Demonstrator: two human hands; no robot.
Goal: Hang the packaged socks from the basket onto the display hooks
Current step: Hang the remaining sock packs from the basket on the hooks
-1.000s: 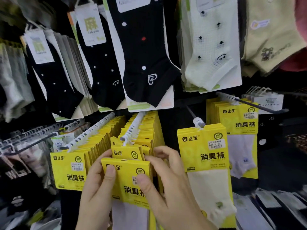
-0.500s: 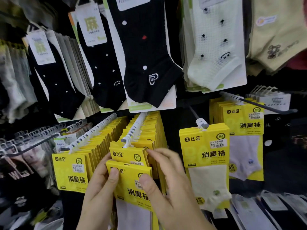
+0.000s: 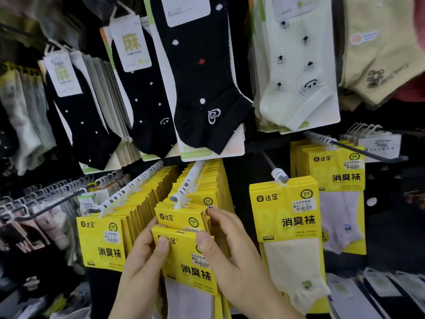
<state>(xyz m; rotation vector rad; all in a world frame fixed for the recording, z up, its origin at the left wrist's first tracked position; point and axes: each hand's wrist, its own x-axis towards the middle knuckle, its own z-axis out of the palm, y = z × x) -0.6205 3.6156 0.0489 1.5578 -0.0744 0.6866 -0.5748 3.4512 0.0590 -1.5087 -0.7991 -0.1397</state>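
Observation:
A yellow-carded sock package (image 3: 187,263) with a pale lilac sock sits low in the middle, just below the tip of the middle display hook (image 3: 184,192). My left hand (image 3: 142,265) grips its left edge, thumb on the card front. My right hand (image 3: 230,249) pinches its right top corner with the thumb, while its fingers reach behind the front package (image 3: 181,218) hanging on that hook. The hook carries a full row of the same yellow packages. The basket is out of view.
A second full hook (image 3: 128,189) of yellow packages hangs to the left. To the right, a short hook (image 3: 278,174) holds a cream-sock package (image 3: 287,217), and another hook (image 3: 358,148) stands further right. Black and white socks on cards hang above. More packages lie below right.
The held package has sunk slightly lower under the hook tip. My right fingers have slid up behind the front hanging package. The camera has tilted up a little.

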